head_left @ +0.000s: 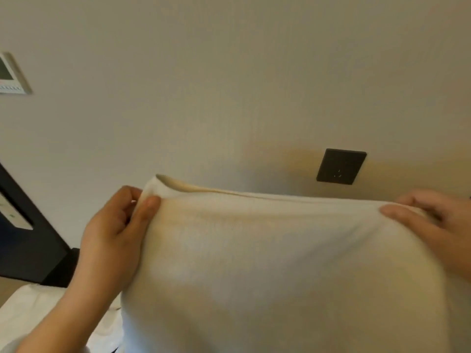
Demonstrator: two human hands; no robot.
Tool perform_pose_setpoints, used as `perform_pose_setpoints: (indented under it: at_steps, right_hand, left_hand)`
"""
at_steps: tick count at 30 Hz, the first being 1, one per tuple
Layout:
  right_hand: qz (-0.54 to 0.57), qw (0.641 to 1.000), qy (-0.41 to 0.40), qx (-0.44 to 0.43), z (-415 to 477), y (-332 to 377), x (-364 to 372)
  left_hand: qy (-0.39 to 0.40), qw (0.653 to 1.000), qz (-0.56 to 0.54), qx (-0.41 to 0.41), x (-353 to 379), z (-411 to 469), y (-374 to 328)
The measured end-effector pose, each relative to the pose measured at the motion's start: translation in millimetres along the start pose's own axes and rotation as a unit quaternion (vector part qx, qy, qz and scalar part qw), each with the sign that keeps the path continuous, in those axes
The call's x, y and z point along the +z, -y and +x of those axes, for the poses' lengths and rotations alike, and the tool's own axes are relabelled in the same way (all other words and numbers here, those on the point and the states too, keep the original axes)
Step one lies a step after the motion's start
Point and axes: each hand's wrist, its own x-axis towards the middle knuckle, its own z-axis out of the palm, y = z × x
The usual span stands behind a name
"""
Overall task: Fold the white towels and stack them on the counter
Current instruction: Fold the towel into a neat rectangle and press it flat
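A white towel (267,263) hangs close to the camera, its top corners pinched by the left hand (114,225) and right hand (438,222), fingers curled round the edge.

Pale tones all round, with two dark accents.
We see a plain white towel (254,263), tinged warm yellow along its upper edge, against a plain beige wall (229,72); the socket plate (341,166) on the wall is dark grey, nearly black. At far left a white-framed wall panel (10,75) shows what may be a greenish screen, though it is blurred. The furniture (30,250) below it is black, and the cloth (30,309) at lower left is white.
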Motion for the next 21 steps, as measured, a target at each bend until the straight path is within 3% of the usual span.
perform_pose_setpoints:
  at_steps: [3, 7, 10, 18, 21]
  right_hand:
    - [0.002, 0.992, 0.115, 0.046, 43.2, -27.1, 30.9]
    - [-0.041, 0.954, 0.273, 0.121, 58.7, -104.7, 130.5]
    - [-0.050, 0.943, 0.297, 0.140, 50.0, -133.3, 183.0]
    - [-0.061, 0.906, 0.403, 0.116, 61.0, -149.8, 210.6]
    - [-0.025, 0.908, 0.406, 0.100, 67.9, -141.5, 204.0]
  left_hand:
    - [0.042, 0.998, 0.037, -0.026, 41.7, 19.5, 38.8]
    - [0.150, 0.975, 0.095, -0.133, 107.6, 8.2, 128.6]
    - [0.198, 0.955, 0.100, -0.197, 127.2, -4.9, 164.4]
    - [0.246, 0.938, 0.098, -0.224, 145.1, 32.0, 169.5]
    - [0.203, 0.952, 0.095, -0.208, 142.5, 43.9, 164.4]
